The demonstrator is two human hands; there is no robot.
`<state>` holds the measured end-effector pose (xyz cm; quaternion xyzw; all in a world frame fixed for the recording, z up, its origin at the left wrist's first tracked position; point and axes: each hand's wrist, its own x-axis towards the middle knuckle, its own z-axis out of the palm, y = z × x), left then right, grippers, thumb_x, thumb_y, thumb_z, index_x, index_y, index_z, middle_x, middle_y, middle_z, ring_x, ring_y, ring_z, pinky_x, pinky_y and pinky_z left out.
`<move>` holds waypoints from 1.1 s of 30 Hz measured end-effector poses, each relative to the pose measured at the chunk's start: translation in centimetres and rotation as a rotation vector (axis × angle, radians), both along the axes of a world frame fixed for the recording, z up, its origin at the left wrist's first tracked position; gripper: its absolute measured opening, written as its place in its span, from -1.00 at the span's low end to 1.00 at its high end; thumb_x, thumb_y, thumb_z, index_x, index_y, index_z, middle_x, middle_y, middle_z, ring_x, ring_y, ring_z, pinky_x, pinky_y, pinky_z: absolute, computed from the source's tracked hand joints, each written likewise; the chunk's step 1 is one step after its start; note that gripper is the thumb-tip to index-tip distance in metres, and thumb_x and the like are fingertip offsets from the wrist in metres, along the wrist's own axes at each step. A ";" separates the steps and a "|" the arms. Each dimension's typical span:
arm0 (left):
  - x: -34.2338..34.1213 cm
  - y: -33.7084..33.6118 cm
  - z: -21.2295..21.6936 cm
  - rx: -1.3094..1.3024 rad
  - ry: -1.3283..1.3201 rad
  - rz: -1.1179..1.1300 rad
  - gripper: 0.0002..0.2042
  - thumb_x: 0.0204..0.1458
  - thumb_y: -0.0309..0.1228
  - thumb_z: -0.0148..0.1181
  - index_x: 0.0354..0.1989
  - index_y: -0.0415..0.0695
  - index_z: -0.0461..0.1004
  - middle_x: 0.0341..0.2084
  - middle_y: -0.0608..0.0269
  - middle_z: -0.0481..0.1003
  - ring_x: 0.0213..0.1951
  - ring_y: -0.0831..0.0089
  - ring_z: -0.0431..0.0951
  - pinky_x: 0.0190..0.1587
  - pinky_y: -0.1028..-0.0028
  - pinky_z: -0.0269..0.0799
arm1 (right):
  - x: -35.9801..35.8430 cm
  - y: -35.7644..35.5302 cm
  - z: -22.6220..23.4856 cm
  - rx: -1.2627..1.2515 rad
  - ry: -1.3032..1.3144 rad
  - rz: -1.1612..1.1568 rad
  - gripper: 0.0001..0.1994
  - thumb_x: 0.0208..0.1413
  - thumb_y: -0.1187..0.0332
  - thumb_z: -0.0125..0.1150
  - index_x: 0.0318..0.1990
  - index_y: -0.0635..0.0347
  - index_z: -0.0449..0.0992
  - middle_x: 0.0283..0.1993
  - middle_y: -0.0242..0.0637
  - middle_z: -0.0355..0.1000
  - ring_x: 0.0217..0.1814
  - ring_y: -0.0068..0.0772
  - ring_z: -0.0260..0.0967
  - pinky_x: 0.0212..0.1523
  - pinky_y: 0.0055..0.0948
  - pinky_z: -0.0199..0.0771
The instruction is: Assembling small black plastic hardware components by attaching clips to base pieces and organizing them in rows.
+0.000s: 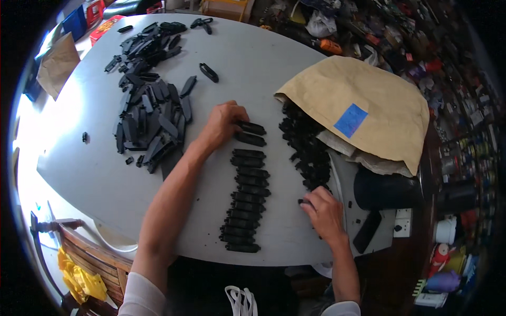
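A column of long black plastic parts (247,197) runs down the middle of the table, each lying crosswise. At its far end my left hand (225,124) has its fingers closed on the left end of the farthest black plastic part (253,127). My right hand (323,208) is at the near end of a pile of small black pieces (303,145), which spills out from under a tan paper sack (363,95). Its thumb and fingers pinch a small black piece (304,201).
Heaps of flat black plastic parts (153,118) cover the table's left and far side. One black part (208,72) lies apart. A black cylinder (385,188), a long black block (367,231) and a white socket strip (403,222) are at the right. A wooden chair (97,250) stands lower left.
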<state>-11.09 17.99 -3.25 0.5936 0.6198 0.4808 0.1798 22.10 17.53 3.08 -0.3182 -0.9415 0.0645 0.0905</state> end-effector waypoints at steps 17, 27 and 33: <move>0.5 0.0 0.5 -0.070 0.012 -0.010 -0.73 -0.35 -0.78 0.23 -0.39 -0.23 0.52 -0.44 0.20 0.40 -0.38 0.35 0.48 -0.33 0.43 0.41 | 0.3 2.0 -0.1 0.027 -0.064 -0.132 -0.74 -0.15 0.55 0.31 -0.24 0.25 0.45 -0.30 -0.19 0.37 -0.26 -0.06 0.38 -0.31 -0.25 0.40; -0.2 0.3 0.0 -0.126 -0.060 -0.023 -0.72 -0.34 -0.82 0.21 -0.38 -0.29 0.51 -0.38 0.22 0.40 -0.31 0.40 0.51 -0.25 0.47 0.45 | 6.6 -3.2 1.0 -0.224 0.092 -0.281 -0.84 -0.20 0.61 0.34 -0.41 0.30 0.51 -0.40 -0.22 0.39 -0.45 -0.32 0.40 -0.45 -0.42 0.38; 0.3 0.5 0.7 -0.140 0.011 -0.001 -0.72 -0.34 -0.80 0.23 -0.38 -0.24 0.52 -0.43 0.22 0.41 -0.34 0.40 0.50 -0.28 0.47 0.43 | 7.9 -5.9 -0.5 -0.079 -0.085 -0.349 -0.83 -0.13 0.53 0.33 -0.39 0.32 0.43 -0.40 -0.14 0.38 -0.37 -0.06 0.39 -0.39 -0.25 0.38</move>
